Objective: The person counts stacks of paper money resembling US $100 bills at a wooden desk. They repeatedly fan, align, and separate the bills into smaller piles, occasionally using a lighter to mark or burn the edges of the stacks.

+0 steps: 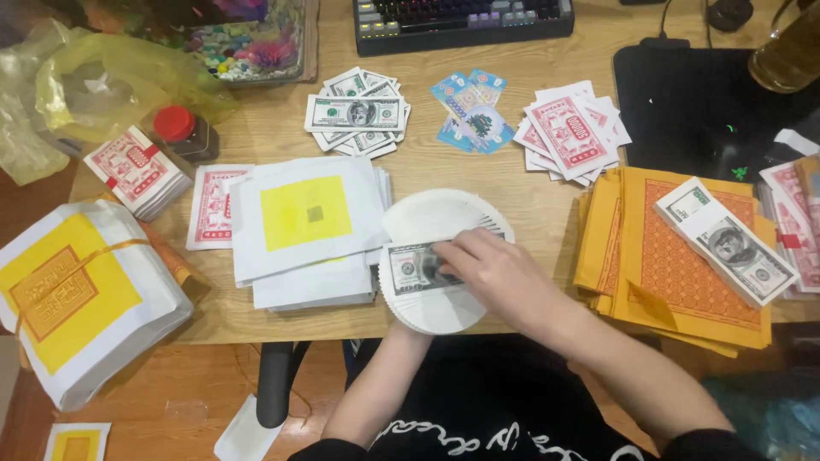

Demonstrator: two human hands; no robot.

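while white sheets (307,224) lie beside, right hand (495,273) covers fanned banknotes (436,260).

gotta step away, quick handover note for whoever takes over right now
Left hand: under the fanned stack of banknote-style paper, holding it up at the desk edge.
Right hand: on top of the fan, fingers pressing the notes.
Done: the stack is spread into a round fan.
Left: a bundled wad of notes lies on the orange sheets; loose notes lie near the keyboard.
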